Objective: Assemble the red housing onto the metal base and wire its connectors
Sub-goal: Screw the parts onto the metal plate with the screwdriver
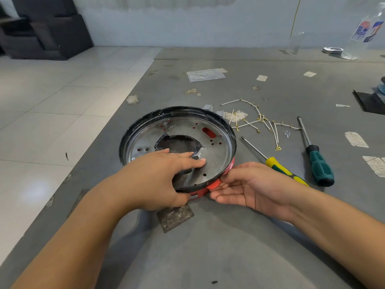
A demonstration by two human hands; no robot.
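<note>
Left hand (158, 178) grips the near rim of the metal base (216, 151), fingers laid flat on the plate, thumb hooked over the edge. Right hand (248, 186) sits just right of it, fingers loosely curled, tips touching the red housing (212, 185) that shows under the base rim on the bench (229, 247). Yellow-handled screwdriver (279, 166) lies just beyond the right hand, green-handled screwdriver (316, 161) further right. White wires with gold connectors (262, 122) scattered farther back, beyond both screwdrivers.
</note>
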